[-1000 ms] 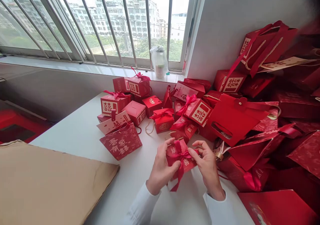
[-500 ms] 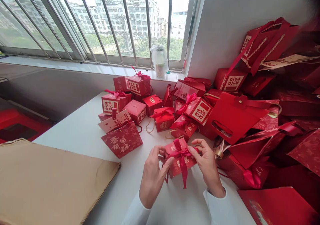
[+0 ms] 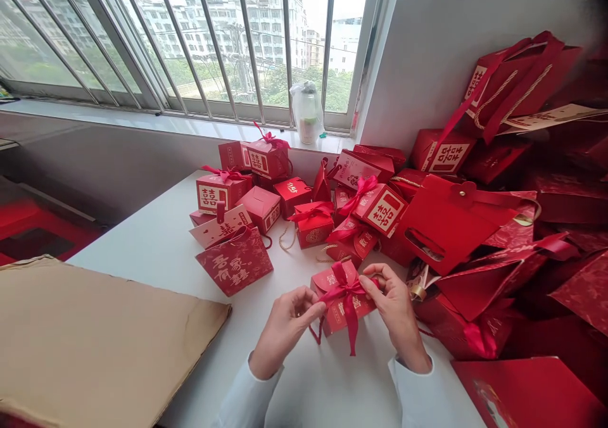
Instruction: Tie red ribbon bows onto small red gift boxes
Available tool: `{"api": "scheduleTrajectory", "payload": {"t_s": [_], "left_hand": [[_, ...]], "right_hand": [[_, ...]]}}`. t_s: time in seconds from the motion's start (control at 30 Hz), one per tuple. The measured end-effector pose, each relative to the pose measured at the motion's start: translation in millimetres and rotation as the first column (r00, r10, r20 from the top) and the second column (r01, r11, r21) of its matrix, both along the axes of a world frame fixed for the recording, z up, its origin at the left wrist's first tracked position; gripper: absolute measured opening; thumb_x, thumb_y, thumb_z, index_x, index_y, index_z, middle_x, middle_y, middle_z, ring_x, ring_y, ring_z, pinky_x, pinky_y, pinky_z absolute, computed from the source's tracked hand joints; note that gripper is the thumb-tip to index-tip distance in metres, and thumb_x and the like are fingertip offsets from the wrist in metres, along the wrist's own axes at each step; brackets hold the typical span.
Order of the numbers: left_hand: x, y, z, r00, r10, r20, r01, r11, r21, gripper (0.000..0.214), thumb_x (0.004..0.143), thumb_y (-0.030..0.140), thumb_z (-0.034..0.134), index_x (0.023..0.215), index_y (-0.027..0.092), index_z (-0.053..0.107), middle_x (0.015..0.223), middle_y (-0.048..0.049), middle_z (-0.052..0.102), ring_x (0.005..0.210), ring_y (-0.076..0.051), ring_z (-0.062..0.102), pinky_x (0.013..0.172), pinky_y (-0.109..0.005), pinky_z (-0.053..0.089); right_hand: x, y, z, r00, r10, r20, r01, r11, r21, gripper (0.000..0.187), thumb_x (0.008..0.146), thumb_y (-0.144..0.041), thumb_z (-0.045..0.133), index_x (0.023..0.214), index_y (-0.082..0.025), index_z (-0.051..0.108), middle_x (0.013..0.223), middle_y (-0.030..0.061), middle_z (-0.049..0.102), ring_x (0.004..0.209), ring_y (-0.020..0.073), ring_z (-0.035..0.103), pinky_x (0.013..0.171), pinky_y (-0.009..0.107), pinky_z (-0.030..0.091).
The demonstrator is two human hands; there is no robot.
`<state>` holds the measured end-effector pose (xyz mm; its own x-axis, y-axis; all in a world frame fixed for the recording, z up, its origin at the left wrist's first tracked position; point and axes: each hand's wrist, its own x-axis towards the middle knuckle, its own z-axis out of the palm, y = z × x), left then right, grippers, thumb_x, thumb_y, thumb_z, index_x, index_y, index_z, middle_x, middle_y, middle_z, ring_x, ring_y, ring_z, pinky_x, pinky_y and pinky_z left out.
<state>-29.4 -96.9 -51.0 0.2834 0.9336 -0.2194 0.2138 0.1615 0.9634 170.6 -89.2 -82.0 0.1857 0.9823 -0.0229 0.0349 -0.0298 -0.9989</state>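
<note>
Wht tbl (image 3: 152, 244): L hand (image 3: 284, 328), R hand (image 3: 394, 311) (both curled) at bow (image 3: 349, 290).

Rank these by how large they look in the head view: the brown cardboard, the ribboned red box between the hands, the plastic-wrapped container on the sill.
1. brown cardboard, even cut off by the frame
2. ribboned red box
3. plastic-wrapped container

The container sits farther back, so true sizes are unsure.

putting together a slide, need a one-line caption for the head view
Both hands pinch the ribbon bow on a small red box at a white table, more red boxes beyond.
</note>
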Motion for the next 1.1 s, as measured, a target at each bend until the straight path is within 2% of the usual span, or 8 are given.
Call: {"api": "scheduleTrajectory", "payload": {"t_s": [0.17, 0.33, 0.43, 0.63, 0.73, 0.83, 1.1], "left_hand": [[-8.1, 6.3, 4.0, 0.988, -0.03, 0.149, 0.048, 0.992, -0.12, 0.039, 0.077, 0.051, 0.059, 0.061, 0.017, 0.048, 0.058, 0.0046, 0.036, 0.056, -0.009, 0.031, 0.054, -0.021, 0.028], [-10.7, 9.2, -8.4, 0.938, -0.027, 0.345, 0.137, 0.944, -0.3, 0.043, 0.073, 0.054, 0.064, 0.062, 0.018, 0.043, 0.057, 0.006, 0.03, 0.053, -0.008, 0.03, 0.056, -0.022, 0.031], [-9.4, 9.1, -14.9, 0.92, 0.02, 0.392, 0.128, 0.929, -0.348, 0.043, 0.071, 0.052, 0.066, 0.063, 0.018, 0.043, 0.058, 0.0057, 0.031, 0.054, -0.008, 0.032, 0.058, -0.022, 0.032], [-10.0, 9.4, -16.4, 0.92, 0.046, 0.388, 0.089, 0.943, -0.322, 0.041, 0.074, 0.051, 0.064, 0.063, 0.017, 0.043, 0.064, 0.0032, 0.04, 0.059, -0.009, 0.039, 0.063, -0.023, 0.037], [-12.6, 12.1, -17.4, 0.938, 0.067, 0.34, 0.046, 0.948, -0.315, 0.042, 0.072, 0.055, 0.065, 0.066, 0.017, 0.048, 0.065, 0.002, 0.043, 0.061, -0.01, 0.042, 0.064, -0.024, 0.039], [-14.9, 15.8, -17.2, 0.954, 0.037, 0.297, 0.049, 0.96, -0.276, 0.044, 0.07, 0.059, 0.065, 0.068, 0.017, 0.052, 0.067, 0.0005, 0.046, 0.064, -0.012, 0.043, 0.066, -0.025, 0.04], [-18.7, 23.4, -24.2, 0.952, -0.021, 0.305, 0.094, 0.97, -0.226, 0.044, 0.075, 0.059, 0.06, 0.063, 0.018, 0.045, 0.063, 0.0025, 0.035, 0.061, -0.012, 0.028, 0.06, -0.023, 0.03]], "right_hand": [[-0.1, 0.3, 1.3, 0.999, -0.007, 0.049, 0.007, 1.0, 0.016, 0.031, 0.076, -0.049, 0.064, 0.084, -0.019, 0.056, 0.063, -0.0024, 0.054, 0.052, 0.0106, 0.043, 0.049, 0.021, 0.035], [0.1, 0.9, 0.7, 0.996, -0.04, 0.085, 0.038, 0.999, 0.021, 0.033, 0.073, -0.049, 0.067, 0.08, -0.018, 0.059, 0.065, -0.0005, 0.057, 0.054, 0.0113, 0.044, 0.049, 0.022, 0.035], [1.2, 1.0, 0.4, 0.995, -0.051, 0.086, 0.05, 0.999, 0.012, 0.034, 0.072, -0.05, 0.068, 0.079, -0.018, 0.06, 0.064, -0.0008, 0.056, 0.053, 0.0112, 0.043, 0.049, 0.022, 0.034], [1.8, 2.9, 1.5, 0.997, 0.007, 0.07, -0.007, 1.0, -0.003, 0.036, 0.074, -0.051, 0.066, 0.071, -0.018, 0.054, 0.058, -0.0043, 0.048, 0.053, 0.0101, 0.04, 0.05, 0.021, 0.031], [1.4, 6.5, 2.5, 0.999, 0.04, -0.008, -0.04, 0.999, 0.0, 0.038, 0.072, -0.052, 0.068, 0.066, -0.017, 0.053, 0.057, -0.0049, 0.046, 0.052, 0.0092, 0.039, 0.049, 0.02, 0.03], [2.0, 9.5, 6.3, 0.991, 0.098, -0.087, -0.097, 0.995, 0.017, 0.036, 0.073, -0.05, 0.068, 0.07, -0.016, 0.056, 0.058, -0.0043, 0.048, 0.053, 0.0088, 0.038, 0.049, 0.02, 0.029], [6.6, 13.4, 9.8, 0.976, 0.215, -0.019, -0.215, 0.977, 0.003, 0.035, 0.074, -0.047, 0.067, 0.066, -0.017, 0.052, 0.058, -0.0053, 0.043, 0.056, 0.0087, 0.035, 0.052, 0.021, 0.025]]}}
